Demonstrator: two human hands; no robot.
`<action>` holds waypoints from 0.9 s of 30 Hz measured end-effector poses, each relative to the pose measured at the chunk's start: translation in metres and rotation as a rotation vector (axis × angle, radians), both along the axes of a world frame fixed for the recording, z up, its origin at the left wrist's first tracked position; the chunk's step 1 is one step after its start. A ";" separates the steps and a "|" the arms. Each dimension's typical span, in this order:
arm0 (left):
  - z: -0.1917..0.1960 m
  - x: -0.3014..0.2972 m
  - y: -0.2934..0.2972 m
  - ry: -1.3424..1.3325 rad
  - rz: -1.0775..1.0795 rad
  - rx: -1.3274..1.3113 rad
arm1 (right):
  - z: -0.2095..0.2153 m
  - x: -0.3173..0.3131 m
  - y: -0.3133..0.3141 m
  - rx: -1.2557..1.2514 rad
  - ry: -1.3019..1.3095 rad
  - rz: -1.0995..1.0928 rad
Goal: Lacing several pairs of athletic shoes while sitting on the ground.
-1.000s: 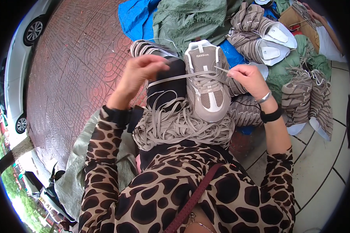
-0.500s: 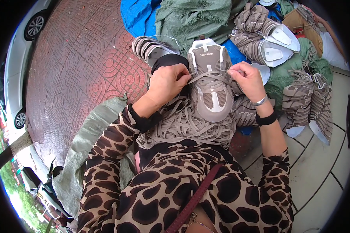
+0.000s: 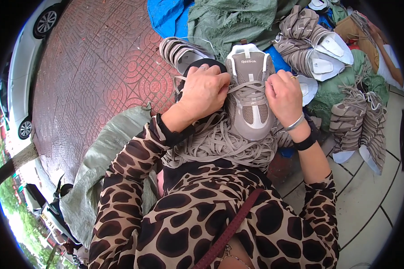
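A grey-brown sneaker upper (image 3: 252,114) with white trim lies toe toward me, a flat shoelace (image 3: 246,89) crossing its front. At its left edge my left hand (image 3: 204,89) is closed, with the shoelace running to its fingers. My right hand (image 3: 284,96) is closed at the opposite edge, also at the lace; its fingertips are curled under and partly hidden. Beneath the upper, a heap of loose grey-brown laces (image 3: 229,141) rests on my lap. Just beyond my left hand stands a stack of sneaker uppers (image 3: 179,51).
More uppers (image 3: 307,49) are piled on green sacking (image 3: 325,101) at the right, with further nested stacks (image 3: 345,125) on the tiles. Green cloth (image 3: 229,22) and a blue sheet (image 3: 168,20) lie ahead. Another person's arm (image 3: 390,62) shows at far right. A car (image 3: 25,71) stands left.
Both hands have turned knuckles-up and moved in to the upper's edges, where before they held lace ends out to the sides. The whole view has shifted slightly.
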State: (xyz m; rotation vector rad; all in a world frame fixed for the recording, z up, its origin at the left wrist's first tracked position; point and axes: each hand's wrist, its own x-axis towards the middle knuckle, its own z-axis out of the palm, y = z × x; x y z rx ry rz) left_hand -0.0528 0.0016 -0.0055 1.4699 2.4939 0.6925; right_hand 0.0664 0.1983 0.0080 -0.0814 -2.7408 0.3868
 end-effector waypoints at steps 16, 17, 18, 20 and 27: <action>-0.004 0.002 0.019 0.059 -0.030 0.033 | 0.001 -0.003 0.029 -0.193 -0.185 0.069; 0.000 0.001 0.019 0.196 -0.051 0.079 | 0.005 -0.010 0.033 -0.193 -0.183 0.065; 0.002 -0.005 0.020 0.197 -0.056 0.081 | 0.010 -0.020 0.037 -0.130 -0.132 0.218; 0.003 -0.025 0.022 0.330 -0.339 0.168 | 0.016 -0.038 0.046 -0.070 -0.082 0.374; 0.007 -0.043 0.046 -0.085 -0.423 -0.215 | 0.021 -0.063 0.060 0.007 -0.654 0.649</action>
